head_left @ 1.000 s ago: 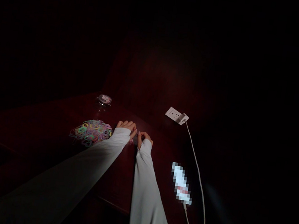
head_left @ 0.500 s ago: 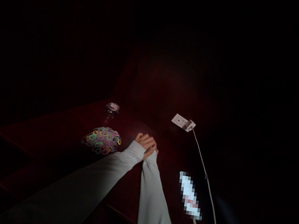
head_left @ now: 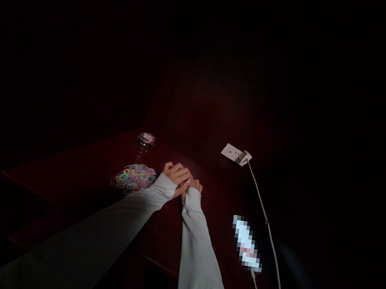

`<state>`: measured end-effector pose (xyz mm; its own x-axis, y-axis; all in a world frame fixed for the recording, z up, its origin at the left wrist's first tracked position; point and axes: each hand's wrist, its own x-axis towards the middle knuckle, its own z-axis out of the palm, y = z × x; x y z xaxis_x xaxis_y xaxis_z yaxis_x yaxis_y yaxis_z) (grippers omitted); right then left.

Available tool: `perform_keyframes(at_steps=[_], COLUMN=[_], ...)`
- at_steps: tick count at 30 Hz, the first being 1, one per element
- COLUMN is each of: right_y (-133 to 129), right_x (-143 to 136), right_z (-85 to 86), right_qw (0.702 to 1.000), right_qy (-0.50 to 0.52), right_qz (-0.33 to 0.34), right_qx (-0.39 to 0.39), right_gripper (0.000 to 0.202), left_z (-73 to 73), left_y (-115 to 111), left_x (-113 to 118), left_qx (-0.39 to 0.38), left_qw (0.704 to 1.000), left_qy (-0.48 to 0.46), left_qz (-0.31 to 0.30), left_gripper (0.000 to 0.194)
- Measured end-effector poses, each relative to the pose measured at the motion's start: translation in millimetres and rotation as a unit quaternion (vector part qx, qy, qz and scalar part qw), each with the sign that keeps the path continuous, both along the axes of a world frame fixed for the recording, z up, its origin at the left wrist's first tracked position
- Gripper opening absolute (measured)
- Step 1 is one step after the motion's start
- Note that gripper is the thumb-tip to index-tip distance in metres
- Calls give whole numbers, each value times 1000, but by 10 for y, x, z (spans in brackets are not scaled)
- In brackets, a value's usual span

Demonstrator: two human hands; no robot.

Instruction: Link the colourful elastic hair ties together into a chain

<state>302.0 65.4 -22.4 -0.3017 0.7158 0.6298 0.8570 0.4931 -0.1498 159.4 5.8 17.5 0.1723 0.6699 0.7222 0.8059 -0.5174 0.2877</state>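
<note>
My left hand (head_left: 176,174) rests low over the dark red table, its fingers bent and slightly apart, with nothing visible in them. Its thumb side touches my right hand (head_left: 196,185). The right hand's knuckles show, but its fingers are largely hidden beside the left hand. Long pale sleeves cover both arms up to the wrists. Just left of my left hand lies a heap of small coloured elastic bands (head_left: 134,178), partly covered by the left sleeve. Behind the heap stands a small clear jar (head_left: 146,140) with a picture on its lid.
A white socket box (head_left: 232,153) with a plug in it sits at the back right. From it a white cable (head_left: 259,197) runs forward. A lit, blurred-out screen (head_left: 247,243) lies right of my right arm on the dark red table (head_left: 78,166). The surroundings are very dark.
My left hand has shifted left, from over the right hand to beside it and nearer the bands. The right hand has moved slightly left and shows more of its knuckles.
</note>
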Motion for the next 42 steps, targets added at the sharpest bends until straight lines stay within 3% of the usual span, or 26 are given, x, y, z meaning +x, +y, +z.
perform_keyframes(at_steps=[6, 7, 10, 11, 13, 17, 21, 30, 36, 39, 42], right_y=[-208, -272, -461, -510, -571, -537, -388, -136, -23, 13, 41], right_x=[-106, -180, -465, -566, -749, -962, -1026, -998, -974, -985, -1006], right_z=[166, 184, 176, 151, 75, -74, -95, -15, -13, -43, -78], right_qw=[988, 983, 966, 962, 961, 960, 952, 948, 938, 922, 884], right_qy=[19, 15, 16, 13, 9, 21, 44, 82, 162, 236, 325], right_qz=[104, 140, 237, 254, 254, 235, 221, 245, 230, 215, 217], right_qx=[-113, -117, -105, -103, -106, -149, -209, -184, -200, -220, -256], right_gripper=[19, 28, 83, 93, 93, 99, 105, 54, 28, 25, 29], left_z=[-74, -97, -150, -162, -182, -215, -232, -173, -222, -222, -194], left_y=[-166, -176, -141, -112, -39, 118, 230, 256, 264, 257, 232], left_x=[-871, -992, -1267, -1327, -1408, -1475, -1448, -1279, -1284, -1283, -1272], left_qx=[61, 76, 109, 113, 108, 77, 93, 111, 133, 134, 120], left_qw=[985, 979, 958, 954, 951, 953, 942, 960, 968, 973, 976], left_qy=[-79, -92, -131, -138, -146, -162, -189, -145, -117, -103, -103], left_qz=[140, 165, 230, 241, 249, 245, 260, 212, 177, 160, 151], left_gripper=[23, 23, 27, 28, 30, 28, 26, 19, 18, 19, 19])
